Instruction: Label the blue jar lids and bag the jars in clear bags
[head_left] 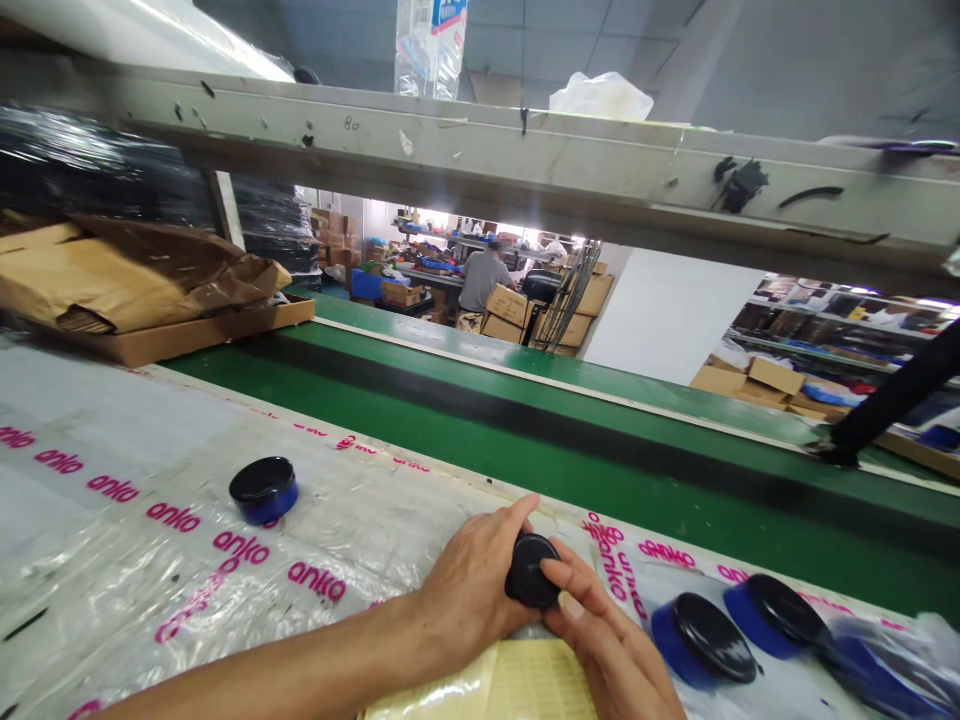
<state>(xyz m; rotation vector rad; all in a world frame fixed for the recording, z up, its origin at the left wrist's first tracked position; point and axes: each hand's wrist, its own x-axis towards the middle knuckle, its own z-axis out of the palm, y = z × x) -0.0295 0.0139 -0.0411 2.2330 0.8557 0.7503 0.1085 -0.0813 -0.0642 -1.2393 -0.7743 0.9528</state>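
The held disc (532,572) looks smooth plastic, the table covering (367,535) glossy film, the tray (217,336) matt cardboard.

Cool light is brightest beneath the beam (450,140), at one o'clock. A shadowy band crosses the green belt (450,430); glare glints off the black wrap (67,165) at ten. The hands (472,575) look fairly clear; wide-angle stretch and blur smear the blue piece (892,665) at four.

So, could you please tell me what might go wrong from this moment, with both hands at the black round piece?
The black round piece might slip, as the right hand seems to touch it only with the fingers. Also, that hand is close to a blue-and-black container and could bump it.
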